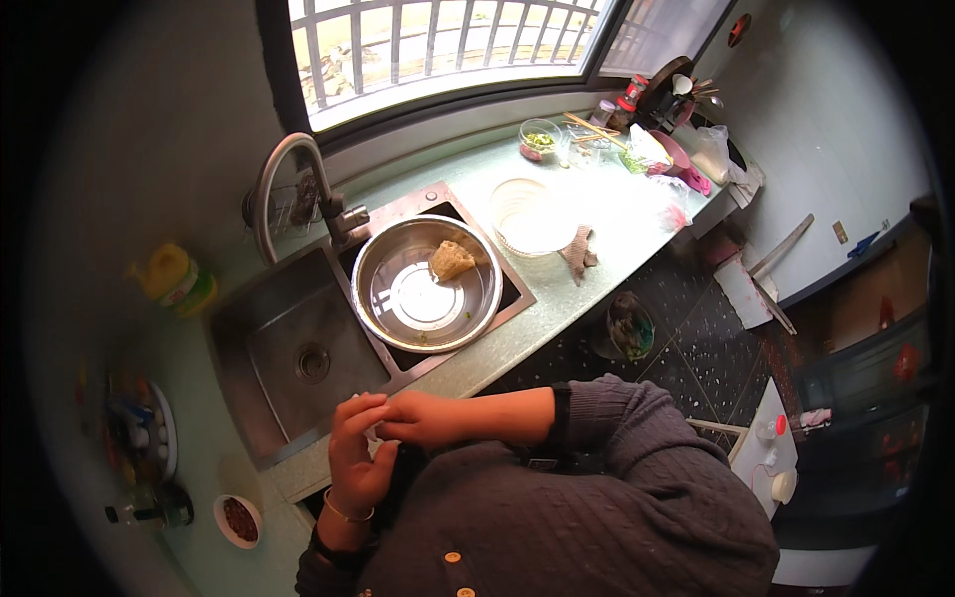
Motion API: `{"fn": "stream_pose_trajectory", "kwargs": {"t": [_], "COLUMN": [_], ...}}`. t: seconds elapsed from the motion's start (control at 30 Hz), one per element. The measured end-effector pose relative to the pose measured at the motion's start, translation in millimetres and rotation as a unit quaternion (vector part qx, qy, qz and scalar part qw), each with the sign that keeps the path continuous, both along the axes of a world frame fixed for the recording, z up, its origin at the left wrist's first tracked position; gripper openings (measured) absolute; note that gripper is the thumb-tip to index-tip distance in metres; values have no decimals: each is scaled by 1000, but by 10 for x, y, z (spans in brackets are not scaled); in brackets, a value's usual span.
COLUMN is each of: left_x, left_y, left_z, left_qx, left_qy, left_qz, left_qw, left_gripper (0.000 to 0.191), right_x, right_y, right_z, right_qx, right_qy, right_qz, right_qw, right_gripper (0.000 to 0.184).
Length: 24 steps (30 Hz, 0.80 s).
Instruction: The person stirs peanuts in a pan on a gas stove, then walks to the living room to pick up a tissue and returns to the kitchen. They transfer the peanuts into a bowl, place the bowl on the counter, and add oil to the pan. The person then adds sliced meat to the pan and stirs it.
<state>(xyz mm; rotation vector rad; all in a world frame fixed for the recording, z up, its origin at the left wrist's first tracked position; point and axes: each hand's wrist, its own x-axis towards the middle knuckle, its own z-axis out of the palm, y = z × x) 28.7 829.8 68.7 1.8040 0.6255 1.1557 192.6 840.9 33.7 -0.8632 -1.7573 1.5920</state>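
My left hand [359, 451], with a bangle at the wrist, is raised at the counter's front edge by the sink. Its thumb stands apart from the fingers. My right hand [418, 419] reaches across my body and meets the left one, its fingertips partly hidden behind the left fingers. Whether anything small is between them cannot be told. Beyond both hands lies a steel sink basin [280, 358] with a round drain [312, 363]. A large metal bowl [406, 339] rests over the second basin, holding a tan, rough-textured lump [451, 260].
A curved faucet [287, 145] rises behind the sink. Right of the bowl stand a pale round container [526, 216] and a brown cloth [578, 256]. A small bowl of dark food [240, 521] sits at left. A bin [630, 328] stands on the floor.
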Motion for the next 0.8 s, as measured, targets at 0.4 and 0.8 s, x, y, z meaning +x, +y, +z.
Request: {"fn": "stream_pose_trajectory", "kwargs": {"t": [0.4,0.8], "left_x": [479,498], "left_y": [507,611], "left_z": [-199,-685], "left_qx": [-127,-311], "left_qy": [-35,-229], "left_qz": [-61,370], "left_qw": [989,845], "left_gripper": [27,24], "right_x": [1489,5148], "right_y": [316,2498], "right_z": [13,-863], "right_qx": [-158,-230], "right_qy": [-7,-128], "right_qz": [-41,-533], "right_qw": [987,804], "right_gripper": [43,28]}}
